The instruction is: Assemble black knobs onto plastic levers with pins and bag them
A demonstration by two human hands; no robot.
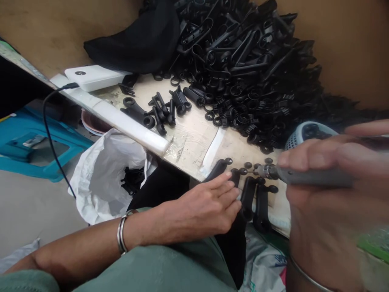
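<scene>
Several black plastic parts with rounded ends lie side by side at the table's front edge, one of them a long black part [248,194]. My left hand [203,207] rests on the parts at the left of this row, its fingers pressed together. My right hand [322,170] is wrapped round a grey screwdriver-like tool [313,177], held nearly level. The metal tip of the tool points left, at the small round end of a part just beyond my left fingertips. Small black round pieces [248,165] lie around the tip.
A large heap of black parts [243,61] covers the back of the table [188,146]. A white power bank [94,78] with a cable lies at left, near black cloth [136,40]. Below are a white sack [103,182] and a blue stool [39,162]. A basket [310,130] stands right.
</scene>
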